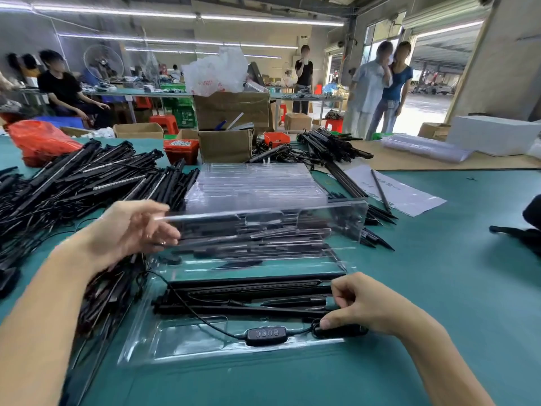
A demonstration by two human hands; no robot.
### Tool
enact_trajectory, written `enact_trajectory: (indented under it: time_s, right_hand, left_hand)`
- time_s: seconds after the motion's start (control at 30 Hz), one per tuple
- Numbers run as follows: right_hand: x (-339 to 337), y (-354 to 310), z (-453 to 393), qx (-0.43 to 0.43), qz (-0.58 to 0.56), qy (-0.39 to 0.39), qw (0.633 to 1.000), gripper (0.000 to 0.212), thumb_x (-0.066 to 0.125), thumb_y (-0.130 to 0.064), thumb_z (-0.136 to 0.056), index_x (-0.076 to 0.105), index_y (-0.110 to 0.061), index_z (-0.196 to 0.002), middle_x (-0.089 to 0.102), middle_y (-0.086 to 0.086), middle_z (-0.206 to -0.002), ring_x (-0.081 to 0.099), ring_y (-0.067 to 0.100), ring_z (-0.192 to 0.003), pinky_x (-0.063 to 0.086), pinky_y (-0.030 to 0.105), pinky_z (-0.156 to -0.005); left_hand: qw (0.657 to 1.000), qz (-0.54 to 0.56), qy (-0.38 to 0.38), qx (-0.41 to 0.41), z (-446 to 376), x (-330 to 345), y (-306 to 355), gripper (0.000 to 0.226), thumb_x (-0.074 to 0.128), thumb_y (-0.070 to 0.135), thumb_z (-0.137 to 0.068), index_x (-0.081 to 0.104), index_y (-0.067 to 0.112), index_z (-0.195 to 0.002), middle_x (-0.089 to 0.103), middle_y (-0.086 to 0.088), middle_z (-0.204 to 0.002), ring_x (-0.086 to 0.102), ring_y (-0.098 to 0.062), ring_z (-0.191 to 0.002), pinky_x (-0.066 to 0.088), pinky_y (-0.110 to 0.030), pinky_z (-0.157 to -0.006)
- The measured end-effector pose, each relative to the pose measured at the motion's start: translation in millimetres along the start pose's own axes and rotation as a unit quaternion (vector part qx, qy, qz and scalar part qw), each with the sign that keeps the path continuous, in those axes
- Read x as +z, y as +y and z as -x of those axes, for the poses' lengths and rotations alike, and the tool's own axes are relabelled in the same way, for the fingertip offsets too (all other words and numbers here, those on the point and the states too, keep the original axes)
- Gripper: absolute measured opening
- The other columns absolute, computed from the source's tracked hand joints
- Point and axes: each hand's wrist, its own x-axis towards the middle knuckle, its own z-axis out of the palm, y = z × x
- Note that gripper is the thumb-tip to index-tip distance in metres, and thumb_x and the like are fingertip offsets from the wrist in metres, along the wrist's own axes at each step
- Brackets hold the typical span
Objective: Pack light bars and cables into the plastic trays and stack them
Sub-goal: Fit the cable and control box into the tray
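A clear plastic tray lies open on the green table in front of me. Black light bars fill its upper slots, and a black cable with a button controller runs along its lower pocket. My right hand has its fingers curled, the thumb pressing the cable's coiled end into the tray at the right. My left hand holds the left edge of a clear lid or second tray, raised and blurred above packed bars. A stack of empty clear trays stands behind.
A big heap of loose black light bars covers the table's left side, another pile lies at the back right. Cardboard boxes, red bins, a red bag. People stand and sit in the background.
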Motion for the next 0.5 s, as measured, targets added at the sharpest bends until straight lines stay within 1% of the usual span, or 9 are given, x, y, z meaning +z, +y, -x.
enact_trajectory:
  time_s: [0.03, 0.07, 0.13, 0.17, 0.23, 0.33, 0.4, 0.47, 0.5]
  right_hand:
    - [0, -1, 0, -0.002, 0.002, 0.002, 1.000, 0.059, 0.086, -0.062, -0.052, 0.041, -0.024, -0.058, 0.034, -0.010, -0.051, 0.029, 0.008, -0.052, 0.025, 0.023, -0.050]
    - [0, -1, 0, -0.004, 0.005, 0.002, 1.000, 0.058, 0.087, -0.060, -0.054, 0.041, -0.024, -0.057, 0.034, -0.011, -0.050, 0.029, 0.007, -0.052, 0.024, 0.023, -0.050]
    - [0, -3, 1, -0.009, 0.013, 0.007, 1.000, 0.056, 0.089, -0.054, -0.059, 0.041, -0.025, -0.056, 0.034, -0.011, -0.050, 0.028, 0.007, -0.052, 0.024, 0.025, -0.051]
    - [-1, -4, 1, -0.009, 0.018, 0.012, 1.000, 0.056, 0.090, -0.052, -0.061, 0.041, -0.025, -0.056, 0.034, -0.010, -0.050, 0.028, 0.008, -0.052, 0.024, 0.026, -0.051]
    - [-1, -6, 3, 0.000, 0.041, 0.024, 0.999, 0.053, 0.088, -0.053, -0.063, 0.042, -0.027, -0.057, 0.036, -0.009, -0.050, 0.029, 0.008, -0.052, 0.026, 0.026, -0.052]
    - [1, -11, 8, 0.027, 0.110, 0.045, 0.992, 0.050, 0.083, -0.063, -0.063, 0.045, -0.030, -0.060, 0.044, -0.011, -0.050, 0.034, 0.008, -0.050, 0.029, 0.024, -0.051]
    - [3, -15, 9, 0.030, 0.131, 0.058, 0.989, 0.050, 0.082, -0.063, -0.063, 0.046, -0.030, -0.062, 0.047, -0.012, -0.052, 0.036, 0.009, -0.051, 0.030, 0.023, -0.051]
    - [4, -15, 9, 0.026, 0.119, 0.060, 0.991, 0.050, 0.084, -0.060, -0.064, 0.045, -0.028, -0.062, 0.047, -0.012, -0.052, 0.036, 0.008, -0.051, 0.031, 0.024, -0.052]
    - [3, -15, 10, 0.022, 0.106, 0.055, 0.993, 0.050, 0.085, -0.057, -0.065, 0.045, -0.028, -0.062, 0.046, -0.013, -0.052, 0.035, 0.008, -0.052, 0.031, 0.024, -0.052]
  left_hand:
    - [0.998, -0.037, -0.045, -0.002, 6, -3, 4, 0.041, 0.068, 0.037, -0.076, 0.057, -0.003, -0.078, 0.070, -0.022, -0.090, 0.065, -0.032, -0.085, 0.047, -0.049, -0.092]
    - [0.994, -0.066, -0.087, -0.007, 12, -5, 9, 0.043, 0.073, 0.035, -0.072, 0.058, -0.004, -0.082, 0.069, -0.023, -0.093, 0.063, -0.031, -0.085, 0.048, -0.048, -0.090]
    - [0.984, -0.112, -0.137, -0.026, 19, -6, 19, 0.053, 0.077, 0.039, -0.061, 0.068, -0.004, -0.091, 0.068, -0.022, -0.097, 0.063, -0.029, -0.086, 0.048, -0.044, -0.086]
    - [0.979, -0.138, -0.144, -0.036, 21, -4, 23, 0.054, 0.078, 0.041, -0.060, 0.072, 0.000, -0.095, 0.070, -0.019, -0.098, 0.064, -0.029, -0.089, 0.049, -0.043, -0.087]
    - [0.964, -0.209, -0.152, -0.057, 23, 5, 29, 0.041, 0.081, 0.038, -0.066, 0.077, 0.013, -0.097, 0.074, -0.009, -0.100, 0.067, -0.022, -0.091, 0.050, -0.041, -0.089]
    - [0.927, -0.314, -0.178, -0.098, 25, 22, 29, 0.017, 0.079, 0.039, -0.077, 0.078, 0.033, -0.093, 0.071, 0.014, -0.081, 0.063, 0.001, -0.075, 0.049, -0.028, -0.080]
    - [0.912, -0.351, -0.180, -0.109, 23, 37, 24, 0.019, 0.073, 0.040, -0.081, 0.073, 0.038, -0.101, 0.066, 0.023, -0.077, 0.059, 0.010, -0.071, 0.041, -0.019, -0.075]
    - [0.900, -0.392, -0.155, -0.107, 18, 55, 11, 0.022, 0.062, 0.033, -0.093, 0.063, 0.037, -0.114, 0.062, 0.021, -0.088, 0.057, 0.009, -0.081, 0.036, -0.014, -0.071]
    - [0.886, -0.432, -0.134, -0.102, 17, 63, 3, 0.022, 0.055, 0.031, -0.097, 0.059, 0.037, -0.118, 0.060, 0.017, -0.094, 0.056, 0.001, -0.091, 0.036, -0.016, -0.075]
